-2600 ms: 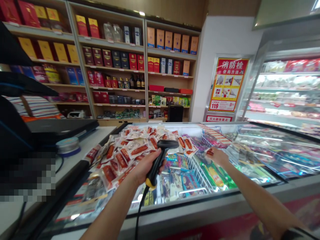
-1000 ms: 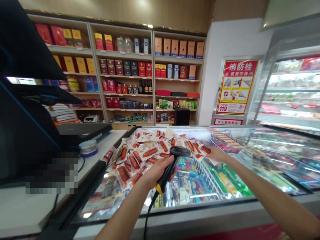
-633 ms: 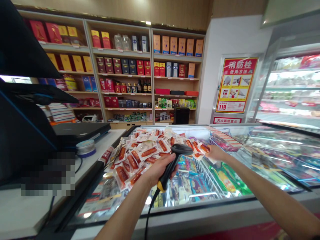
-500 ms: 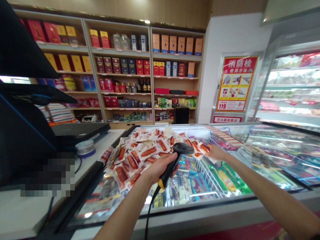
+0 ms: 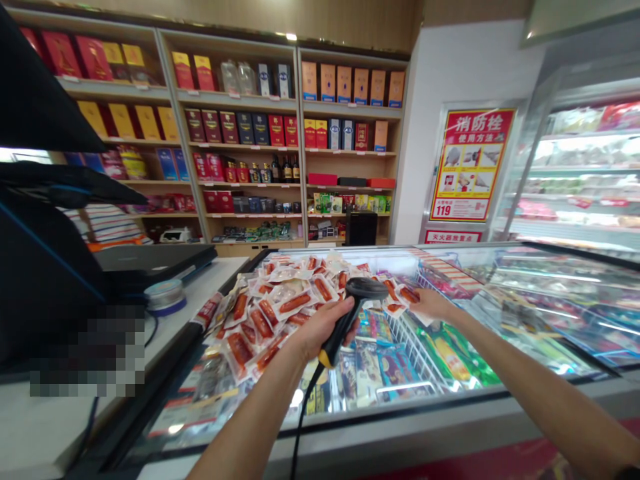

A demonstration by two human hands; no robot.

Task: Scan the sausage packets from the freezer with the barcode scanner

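My left hand [image 5: 325, 327] is wrapped round the handle of a black and yellow barcode scanner [image 5: 367, 288], its cord hanging down toward me. The scanner head points right, toward my right hand [image 5: 429, 305]. That hand is closed on the edge of a clear packet of sausage [image 5: 409, 294], one of several sausage packets at the right end of the pile. A big heap of vacuum-packed sausages [image 5: 295, 303] lies on the glass top of a chest freezer [image 5: 240, 427], left of and behind the scanner. The scanner head hides part of the heap.
On the left, a white counter [image 5: 30, 427] carries a dark monitor [image 5: 45, 253], a black flat device [image 5: 160, 263] and a round tape roll [image 5: 165, 295]. Shelves of boxed bottles [image 5: 235, 127] line the back wall. A lit display fridge [image 5: 585, 167] stands at the right.
Both hands keep nearly the same places, with the scanner and sausage packet still held. The scanner head sits slightly higher, and the whole view has shifted a little.
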